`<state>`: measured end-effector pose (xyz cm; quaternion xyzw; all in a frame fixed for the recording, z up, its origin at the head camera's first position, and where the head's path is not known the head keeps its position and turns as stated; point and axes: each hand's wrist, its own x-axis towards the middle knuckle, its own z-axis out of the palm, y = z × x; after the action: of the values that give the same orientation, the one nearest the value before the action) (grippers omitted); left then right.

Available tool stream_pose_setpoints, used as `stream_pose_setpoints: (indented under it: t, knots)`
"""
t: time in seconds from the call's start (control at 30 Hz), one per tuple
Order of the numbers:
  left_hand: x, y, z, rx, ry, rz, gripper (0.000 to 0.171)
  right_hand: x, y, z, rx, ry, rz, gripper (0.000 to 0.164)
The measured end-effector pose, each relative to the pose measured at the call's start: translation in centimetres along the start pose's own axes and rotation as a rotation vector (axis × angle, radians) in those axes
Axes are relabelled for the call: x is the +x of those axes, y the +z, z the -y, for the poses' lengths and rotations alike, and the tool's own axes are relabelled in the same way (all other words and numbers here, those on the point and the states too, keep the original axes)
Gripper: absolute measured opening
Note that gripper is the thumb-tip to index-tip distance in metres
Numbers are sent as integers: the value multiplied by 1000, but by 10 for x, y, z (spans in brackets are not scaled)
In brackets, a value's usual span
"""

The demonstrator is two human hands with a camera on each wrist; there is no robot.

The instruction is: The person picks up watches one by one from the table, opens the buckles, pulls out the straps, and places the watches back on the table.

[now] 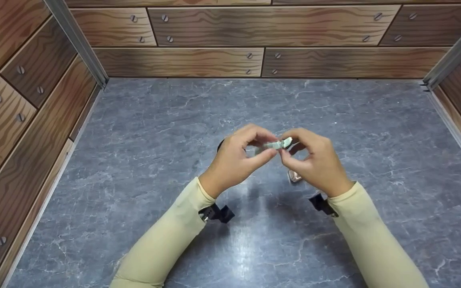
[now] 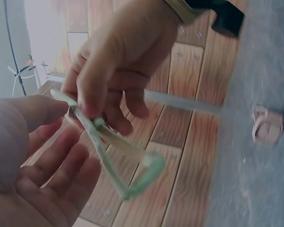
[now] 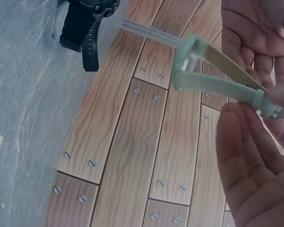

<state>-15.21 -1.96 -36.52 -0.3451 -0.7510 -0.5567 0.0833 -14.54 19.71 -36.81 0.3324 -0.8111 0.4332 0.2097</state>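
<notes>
Both hands hold a mint-green wristwatch [image 3: 217, 86] in the air over the table, its strap bent into a loop. The left hand [image 1: 234, 160] pinches the strap between thumb and fingertips. From the other side, the right hand [image 1: 314, 160] pinches the strap end beside the buckle [image 3: 275, 112]. The watch case [image 2: 154, 165] hangs away from the fingers in the left wrist view. A pink watch [image 2: 267, 127] lies on the table, partly hidden by the right hand in the head view. The black watch [image 3: 87, 30] rests on the table, mostly hidden behind the left hand in the head view.
The grey marbled table [image 1: 154, 120] is bounded by wood-patterned walls [image 1: 278, 26] at the back and sides. Metal posts [image 1: 80, 44] stand at the back corners. Black wrist cameras [image 1: 218, 213] sit under both sleeves. A white cable [image 2: 26, 73] shows in the left wrist view.
</notes>
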Motion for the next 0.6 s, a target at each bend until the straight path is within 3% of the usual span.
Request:
stream_pose_setpoints:
  t: [0.13, 0.23, 0.43, 0.6]
  knots:
    - [1, -5, 3, 231, 55, -6, 35, 0, -1, -1, 79, 20, -8, 24]
    - [1, -6, 5, 343, 90, 6, 41, 0, -1, -1, 140, 23, -6, 24]
    - [2, -5, 8, 421, 196, 7, 29, 0, -1, -2, 253, 8, -24, 26]
    - [0, -5, 8, 436, 231, -11, 20, 0, 0, -2, 270, 21, 9, 24]
